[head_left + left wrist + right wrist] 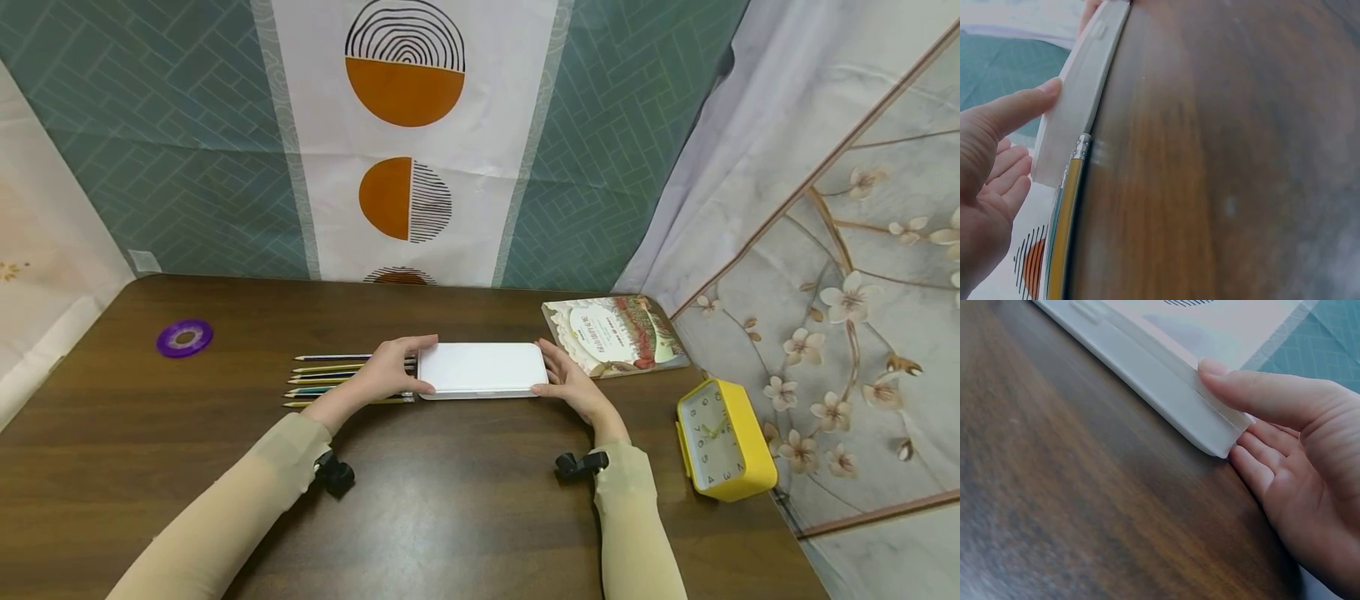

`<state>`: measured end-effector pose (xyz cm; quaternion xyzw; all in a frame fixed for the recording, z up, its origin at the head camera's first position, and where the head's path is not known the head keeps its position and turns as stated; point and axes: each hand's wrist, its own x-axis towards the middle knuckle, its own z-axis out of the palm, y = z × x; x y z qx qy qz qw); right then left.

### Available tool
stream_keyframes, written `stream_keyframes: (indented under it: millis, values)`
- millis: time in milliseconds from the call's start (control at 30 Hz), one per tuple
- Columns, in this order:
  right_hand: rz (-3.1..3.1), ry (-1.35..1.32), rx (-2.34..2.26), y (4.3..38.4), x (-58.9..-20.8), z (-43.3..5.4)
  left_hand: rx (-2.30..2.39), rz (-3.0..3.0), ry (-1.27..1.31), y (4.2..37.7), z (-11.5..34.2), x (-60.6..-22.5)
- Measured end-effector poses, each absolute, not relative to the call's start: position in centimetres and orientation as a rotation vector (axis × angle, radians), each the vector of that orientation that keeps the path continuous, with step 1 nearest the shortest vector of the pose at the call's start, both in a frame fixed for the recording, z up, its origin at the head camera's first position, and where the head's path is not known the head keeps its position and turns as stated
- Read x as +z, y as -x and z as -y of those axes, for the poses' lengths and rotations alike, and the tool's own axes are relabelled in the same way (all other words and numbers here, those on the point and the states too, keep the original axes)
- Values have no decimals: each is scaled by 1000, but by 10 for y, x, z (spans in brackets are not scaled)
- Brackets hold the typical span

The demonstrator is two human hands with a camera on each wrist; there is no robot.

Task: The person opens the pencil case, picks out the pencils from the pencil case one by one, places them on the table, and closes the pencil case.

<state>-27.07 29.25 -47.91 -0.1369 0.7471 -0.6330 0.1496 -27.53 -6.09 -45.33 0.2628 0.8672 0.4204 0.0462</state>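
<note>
A flat white pencil case (483,368) with a closed lid lies lengthwise on the table. My left hand (390,369) holds its left end, thumb at the front corner and fingers at the back. At the opposite end, my right hand (576,385) grips the case, with the thumb (1235,387) on the front upper edge and the other fingers against the short side. Several pencils (322,379) lie side by side to the left, partly hidden under my left hand and wrist. One yellow pencil (1067,231) has its metal end close to the case in the left wrist view.
A purple tape roll (184,338) lies at the far left of the brown table (420,500). A booklet (615,335) is behind my right hand. The yellow alarm clock (726,440) stands near the right edge. Hanging fabric (480,208) backs the table.
</note>
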Motion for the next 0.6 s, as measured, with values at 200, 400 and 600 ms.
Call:
stream_keyframes:
  millis: [200, 400, 600]
  values:
    - [-2137, 398, -1837, 272, -480, -294, 1307, -2635, -814, 278, 61, -455]
    - [-2134, 393, -1834, 271, -478, -294, 1337, -2612, -823, 278, 62, -456]
    - [-2170, 445, -1807, 272, -468, -297, 1375, -2583, -831, 275, 64, -449]
